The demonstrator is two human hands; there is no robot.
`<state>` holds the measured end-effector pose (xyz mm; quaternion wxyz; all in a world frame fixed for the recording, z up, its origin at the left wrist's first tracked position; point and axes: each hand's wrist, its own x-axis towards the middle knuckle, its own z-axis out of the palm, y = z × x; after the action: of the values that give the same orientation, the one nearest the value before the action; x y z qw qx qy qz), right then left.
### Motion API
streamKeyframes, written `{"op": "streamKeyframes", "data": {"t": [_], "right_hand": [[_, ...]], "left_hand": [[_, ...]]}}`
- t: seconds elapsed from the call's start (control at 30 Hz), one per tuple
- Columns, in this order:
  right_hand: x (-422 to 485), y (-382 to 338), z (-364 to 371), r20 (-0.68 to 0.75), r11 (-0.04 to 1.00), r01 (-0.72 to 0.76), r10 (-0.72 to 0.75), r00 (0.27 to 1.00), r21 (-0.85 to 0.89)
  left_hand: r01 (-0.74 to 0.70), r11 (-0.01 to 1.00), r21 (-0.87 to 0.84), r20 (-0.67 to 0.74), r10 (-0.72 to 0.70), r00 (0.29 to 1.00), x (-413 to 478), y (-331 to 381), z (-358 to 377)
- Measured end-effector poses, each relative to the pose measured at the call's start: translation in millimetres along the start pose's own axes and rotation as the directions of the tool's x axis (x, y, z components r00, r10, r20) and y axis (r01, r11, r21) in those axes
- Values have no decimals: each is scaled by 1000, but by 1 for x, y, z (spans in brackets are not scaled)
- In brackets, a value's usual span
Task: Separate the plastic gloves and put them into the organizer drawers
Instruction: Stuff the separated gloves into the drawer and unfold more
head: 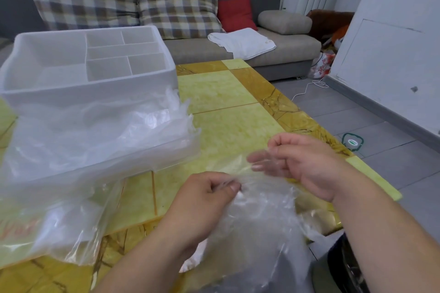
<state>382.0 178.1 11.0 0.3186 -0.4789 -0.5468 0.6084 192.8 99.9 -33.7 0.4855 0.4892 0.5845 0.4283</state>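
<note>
Yellow stone-patterned table (226,93), grey sofa (273,47) behind. White organizer (71,93) on your left, with the glove pile (95,135) heaped against its front. Your left hand (207,195) pinches one glove (257,216) at the near edge. Your right hand (297,162) is curled and blurred; grip unclear.

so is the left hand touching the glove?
Touching. Head view: the left hand pinches the glove by its edge, between thumb and forefinger.

Fingers of the right hand (307,164) blur, leaving its grip unclear; plastic gloves (95,135) hide the front of the organizer (171,74).
</note>
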Motion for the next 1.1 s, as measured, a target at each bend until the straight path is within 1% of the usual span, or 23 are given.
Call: {"op": "streamKeyframes", "data": {"t": [0.03,0.07,0.17,0.33,0.4,0.43,0.53,0.6,0.73,0.8,0.83,0.87,0.9,0.97,1.03,1.1], "right_hand": [[-6,-5,-3,43,992,-12,7,999,123],[-12,-8,-6,73,980,-12,-2,997,200],[-22,-13,-15,113,951,-2,-35,993,311],[-31,-13,-25,157,907,3,-76,985,422],[-34,-15,-24,168,890,-1,-85,982,456],[-34,-15,-23,174,888,-3,-86,981,459],[-35,-15,-20,200,889,-21,-80,977,457],[-33,-12,-19,207,899,-21,-78,975,437],[-30,-10,-22,243,894,-23,-97,965,448],[-31,-11,-27,322,880,-57,-112,940,471],[-32,-11,-29,349,893,-47,-125,929,447],[-33,-11,-31,357,927,-9,-136,924,376],[-33,-10,-31,344,959,42,-141,928,280],[-32,-9,-26,247,983,141,-166,955,117],[-31,-8,-20,118,982,178,-185,976,66],[-29,-7,-19,30,981,185,-187,982,52]], "left_hand": [[12,998,-66,25,-10,1000,-1,2,1],[25,991,-132,41,-20,999,-1,4,1],[41,954,-296,27,-34,999,-2,7,3],[-45,939,-341,-99,11,995,-6,17,8],[-55,929,-367,-94,22,995,-8,22,8],[-54,926,-375,-62,33,998,-9,24,8],[-2,868,-496,48,29,998,-13,28,11],[28,828,-560,78,18,997,-16,32,14],[-1,818,-576,27,21,999,-15,35,16],[-10,817,-576,4,15,1000,-15,36,15],[-11,816,-578,-2,13,1000,-14,36,14],[-11,816,-579,-3,11,1000,-14,36,14],[-12,816,-577,-10,8,1000,-13,35,14],[-12,821,-571,-23,-2,1000,-11,32,14],[-11,829,-559,-25,-4,1000,-11,31,15],[-30,828,-560,-49,3,999,-11,32,13]]}}
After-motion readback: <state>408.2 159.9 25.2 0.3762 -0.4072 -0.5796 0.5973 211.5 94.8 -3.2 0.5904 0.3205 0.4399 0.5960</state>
